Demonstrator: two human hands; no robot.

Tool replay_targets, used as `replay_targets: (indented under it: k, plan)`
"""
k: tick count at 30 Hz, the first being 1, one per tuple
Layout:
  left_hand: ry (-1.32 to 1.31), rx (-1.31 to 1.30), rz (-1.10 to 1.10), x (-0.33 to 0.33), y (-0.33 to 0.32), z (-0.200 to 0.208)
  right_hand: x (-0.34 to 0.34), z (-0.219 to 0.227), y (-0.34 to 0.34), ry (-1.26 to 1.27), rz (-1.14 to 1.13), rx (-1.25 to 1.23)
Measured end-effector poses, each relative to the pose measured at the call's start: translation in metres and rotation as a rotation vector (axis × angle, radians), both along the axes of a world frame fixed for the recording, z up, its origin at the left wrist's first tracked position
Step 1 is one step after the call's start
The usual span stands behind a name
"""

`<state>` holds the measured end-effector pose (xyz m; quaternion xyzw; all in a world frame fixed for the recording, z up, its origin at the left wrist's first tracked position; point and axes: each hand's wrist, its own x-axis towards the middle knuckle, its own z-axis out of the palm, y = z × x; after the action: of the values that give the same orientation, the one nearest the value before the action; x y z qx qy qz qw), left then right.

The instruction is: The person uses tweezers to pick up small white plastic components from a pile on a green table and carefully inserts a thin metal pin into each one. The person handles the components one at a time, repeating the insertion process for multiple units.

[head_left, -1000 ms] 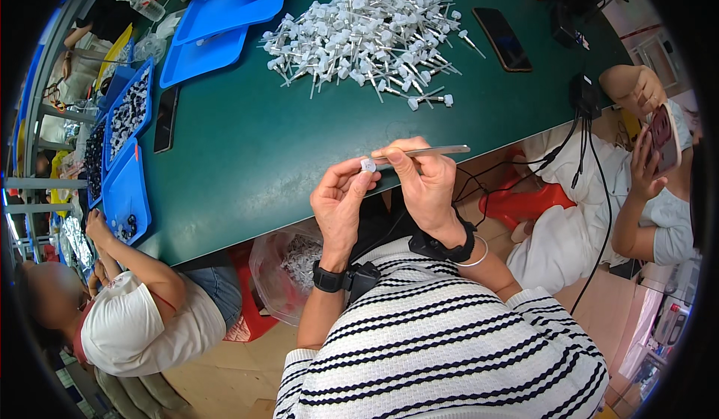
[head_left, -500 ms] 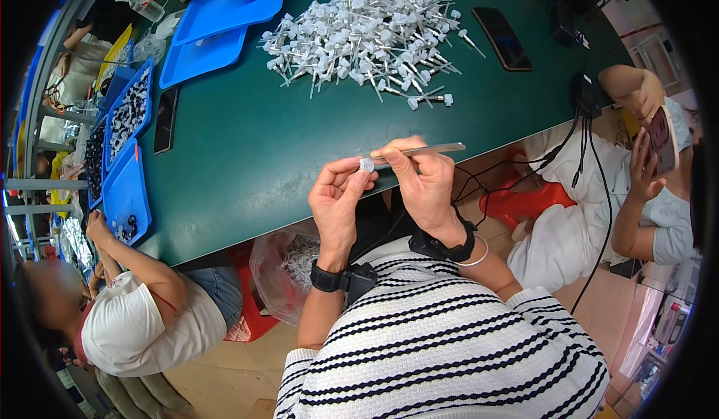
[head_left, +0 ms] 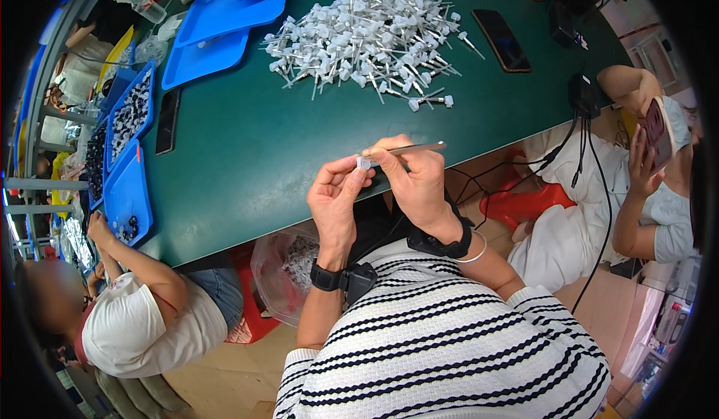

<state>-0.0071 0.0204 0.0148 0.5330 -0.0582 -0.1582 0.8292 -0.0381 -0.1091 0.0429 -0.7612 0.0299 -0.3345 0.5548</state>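
Note:
My left hand (head_left: 335,194) pinches a small white plastic part (head_left: 364,163) between thumb and fingertips, just past the near edge of the green table. Held between thumb and fingers of my right hand (head_left: 410,183) is a slim silver tool that looks like tweezers (head_left: 423,149). Its back end sticks out to the right, while its tip reaches the white part; the exact contact is too small to make out. Farther off on the table lies a large heap of white plastic pieces with thin stems (head_left: 367,37). A few pieces (head_left: 431,101) lie at the heap's near side.
Dark phones lie right (head_left: 502,41) and left (head_left: 168,122) of the heap. Blue trays (head_left: 206,58) stand at the far left; another blue tray (head_left: 127,172) is near a seated co-worker (head_left: 150,314). Another person at right holds a phone (head_left: 659,136). Black cables (head_left: 588,149) hang off the right edge.
My right hand and the tweezers have shifted slightly left, and the tool's tip has moved over the white part. My left hand has barely moved.

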Motion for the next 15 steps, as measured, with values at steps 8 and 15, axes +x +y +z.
replay_targets:
  k: [8, 15]
  plan:
    - [0.036, -0.045, 0.01, -0.001, 0.0, 0.002, -0.008, 0.006, -0.002, -0.064, -0.046, 0.008]
    - [0.118, -0.063, -0.049, 0.006, 0.007, 0.011, -0.011, 0.002, -0.006, -0.062, -0.014, 0.087]
